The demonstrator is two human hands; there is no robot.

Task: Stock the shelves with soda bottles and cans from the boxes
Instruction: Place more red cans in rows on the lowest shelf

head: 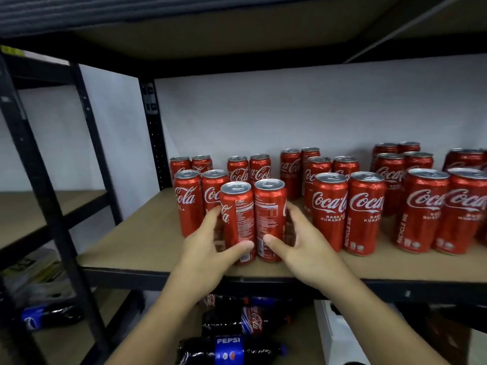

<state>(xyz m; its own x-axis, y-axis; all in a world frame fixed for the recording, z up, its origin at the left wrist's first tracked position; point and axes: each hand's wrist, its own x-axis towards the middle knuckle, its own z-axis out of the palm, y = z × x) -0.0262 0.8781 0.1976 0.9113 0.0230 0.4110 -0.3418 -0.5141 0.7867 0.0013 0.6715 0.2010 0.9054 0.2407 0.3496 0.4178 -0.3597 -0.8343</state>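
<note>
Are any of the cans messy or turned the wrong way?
Yes. The front left can in the left hand and front right can in the right hand show small print, while the other cans show the logo. Below the shelf, soda bottles lie on their sides.

"Coca-Cola" — cans; "PEPSI" — bottle

A black metal shelving frame carries a tan board shelf beneath the fingers, a plain pale wall behind them, a second rack to their left and a shadowed upper board above them.
</note>
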